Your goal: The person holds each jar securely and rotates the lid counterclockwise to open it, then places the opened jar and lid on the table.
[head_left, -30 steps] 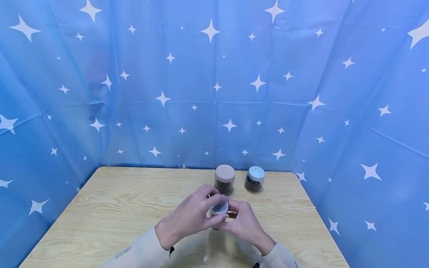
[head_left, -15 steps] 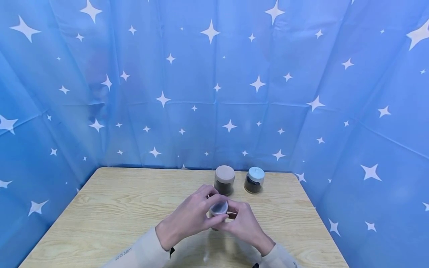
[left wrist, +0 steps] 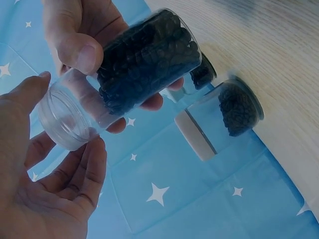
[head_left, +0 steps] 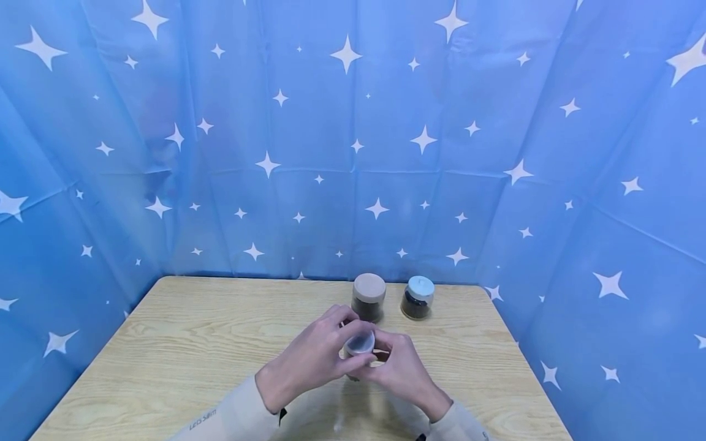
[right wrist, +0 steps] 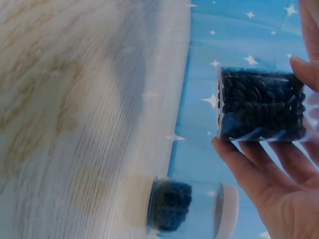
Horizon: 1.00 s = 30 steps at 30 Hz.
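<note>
A clear jar (left wrist: pixel 149 55) partly filled with dark beans is held between both hands above the table. My left hand (head_left: pixel 311 355) grips its clear lid (left wrist: pixel 65 117), thumb on one side and fingertips on the other. Around the jar's body are the thumb and fingers of my right hand (head_left: pixel 405 370). In the left wrist view the jar lies slanted, its beans at the base end and a bare gap below the lid. The right wrist view shows the bean-filled part (right wrist: pixel 261 104) in my right hand, with the lid end hidden.
Toward the back of the wooden table (head_left: pixel 220 318) stands a jar with a beige lid (head_left: pixel 369 297), dark contents inside. A smaller jar with a light blue lid (head_left: pixel 417 297) stands to its right. Blue star-patterned curtains (head_left: pixel 309 122) enclose the table's back and sides.
Both hands keep their hold on the jar and its lid in the same place. Only the head view shifts very slightly.
</note>
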{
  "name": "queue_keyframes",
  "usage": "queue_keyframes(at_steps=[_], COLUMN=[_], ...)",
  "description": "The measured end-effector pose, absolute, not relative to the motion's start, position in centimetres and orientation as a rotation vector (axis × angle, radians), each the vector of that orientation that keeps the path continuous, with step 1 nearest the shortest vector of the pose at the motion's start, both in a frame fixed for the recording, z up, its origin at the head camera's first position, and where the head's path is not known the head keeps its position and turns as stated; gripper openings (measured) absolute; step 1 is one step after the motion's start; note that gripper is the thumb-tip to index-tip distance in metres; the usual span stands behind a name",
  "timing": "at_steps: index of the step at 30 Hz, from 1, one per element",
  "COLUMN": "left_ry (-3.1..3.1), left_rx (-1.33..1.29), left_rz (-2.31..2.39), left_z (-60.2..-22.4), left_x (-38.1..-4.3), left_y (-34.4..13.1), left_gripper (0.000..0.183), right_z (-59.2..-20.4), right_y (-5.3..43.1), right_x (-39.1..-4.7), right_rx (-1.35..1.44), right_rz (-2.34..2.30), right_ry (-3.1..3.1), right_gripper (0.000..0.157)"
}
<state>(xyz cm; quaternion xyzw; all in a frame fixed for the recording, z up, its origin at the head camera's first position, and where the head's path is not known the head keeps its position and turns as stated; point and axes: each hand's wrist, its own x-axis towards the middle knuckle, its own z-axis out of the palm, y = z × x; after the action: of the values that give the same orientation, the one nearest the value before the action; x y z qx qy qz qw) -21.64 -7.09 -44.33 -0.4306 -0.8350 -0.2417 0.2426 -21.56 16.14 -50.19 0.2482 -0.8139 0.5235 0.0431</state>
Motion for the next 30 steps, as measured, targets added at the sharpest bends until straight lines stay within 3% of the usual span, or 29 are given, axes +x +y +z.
queue_keyframes(at_steps=[7, 14, 20, 30], left_ry=[-2.320, -2.377, -2.323, -2.342], left_rx=[-1.179, -1.258, -1.392, -1.542], left_rz=[-0.605, -0.631, -0.682, -0.666], left_z=[-44.2, -44.3, -43.9, -43.5], left_x=[-21.7, -22.0, -22.4, -22.5], left_y=[-7.2, -7.7, -8.4, -9.2], left_gripper=[0.065, 0.074, 0.065, 0.051], right_z=[-50.0, -50.0, -50.1, -49.9], right_y=[16.3, 16.4, 16.5, 16.7], right_x=[-21.6, -21.7, -21.8, -21.8], right_rx=[0.750, 0.739, 0.789, 0.873], right_rz=[1.621, 1.645, 1.666, 1.663], right_ry=[-2.494, -2.526, -2.504, -2.529], right_gripper=[0.041, 0.046, 0.043, 0.053])
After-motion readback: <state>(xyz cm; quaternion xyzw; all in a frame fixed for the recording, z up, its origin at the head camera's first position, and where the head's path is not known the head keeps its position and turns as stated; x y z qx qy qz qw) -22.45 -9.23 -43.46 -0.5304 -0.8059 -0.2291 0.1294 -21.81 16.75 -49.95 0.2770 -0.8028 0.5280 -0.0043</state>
